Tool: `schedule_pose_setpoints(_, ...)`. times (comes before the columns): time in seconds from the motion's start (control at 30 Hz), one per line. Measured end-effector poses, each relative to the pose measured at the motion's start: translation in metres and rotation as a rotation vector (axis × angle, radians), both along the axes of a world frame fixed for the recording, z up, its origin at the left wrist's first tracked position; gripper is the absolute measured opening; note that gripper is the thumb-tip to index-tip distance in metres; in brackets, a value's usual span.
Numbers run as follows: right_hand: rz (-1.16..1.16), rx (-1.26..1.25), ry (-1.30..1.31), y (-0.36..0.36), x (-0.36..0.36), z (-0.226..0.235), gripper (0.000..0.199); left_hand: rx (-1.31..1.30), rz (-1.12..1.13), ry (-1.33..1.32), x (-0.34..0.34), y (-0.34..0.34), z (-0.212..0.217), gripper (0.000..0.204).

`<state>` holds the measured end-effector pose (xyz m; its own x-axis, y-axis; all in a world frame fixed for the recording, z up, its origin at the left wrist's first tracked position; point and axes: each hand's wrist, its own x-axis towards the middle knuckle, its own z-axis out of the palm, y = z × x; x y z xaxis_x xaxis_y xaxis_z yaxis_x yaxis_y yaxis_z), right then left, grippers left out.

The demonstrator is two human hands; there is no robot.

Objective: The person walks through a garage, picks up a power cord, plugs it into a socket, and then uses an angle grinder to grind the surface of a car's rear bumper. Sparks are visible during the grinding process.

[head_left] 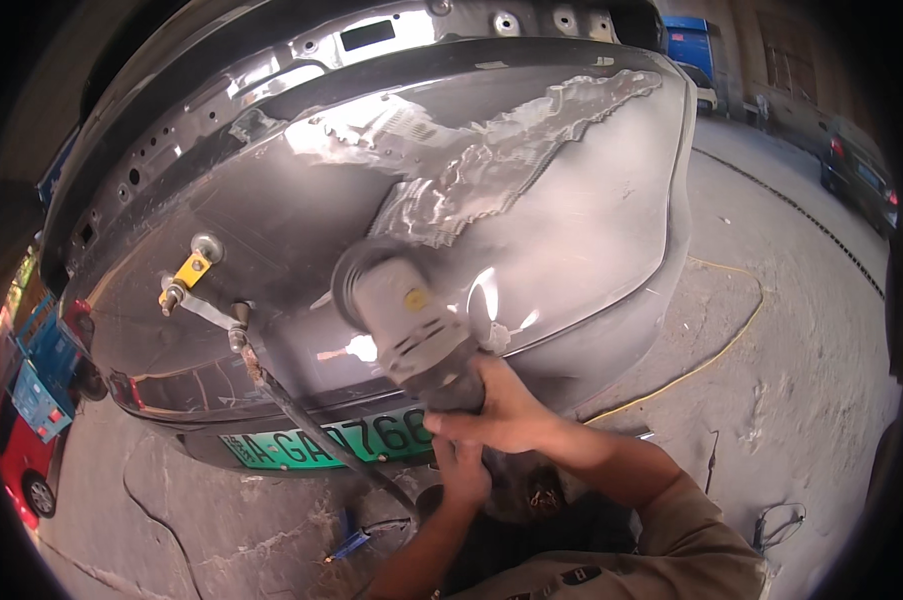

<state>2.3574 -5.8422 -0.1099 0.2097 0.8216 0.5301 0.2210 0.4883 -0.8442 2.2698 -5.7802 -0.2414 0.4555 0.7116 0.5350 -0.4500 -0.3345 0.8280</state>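
Observation:
An angle grinder (406, 315) with a grey head and dark body is held against the dark grey rear panel of a car (271, 220). Its round disc (356, 280) is blurred and lies at the panel's surface. My right hand (506, 405) wraps round the grinder's body. Just below it, my left hand (461, 475) closes on the rear end of the tool, its fingers partly hidden. Above the disc, a stripped, shiny metal patch (471, 170) with wavy edges spreads across the panel.
A metal clamp with a yellow link (188, 270) is fixed to the panel, and a dark cable (321, 430) hangs from it. Below is a green licence plate (301, 445). A yellow cord (711, 355) crosses the concrete floor. Parked cars, one red (16, 450), stand at both sides.

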Motion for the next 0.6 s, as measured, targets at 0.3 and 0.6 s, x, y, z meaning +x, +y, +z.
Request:
schedule_pose_setpoints(0.3,-0.016,-0.002,0.123,0.001,-0.017,0.003,0.046,-0.041,-0.166,0.035,-0.021,0.011,0.013,0.043)
schedule_pose_setpoints(0.6,-0.001,-0.025,0.147,0.006,-0.027,0.002,0.046,-0.016,-0.132,0.037,-0.034,0.004,0.033,0.041)
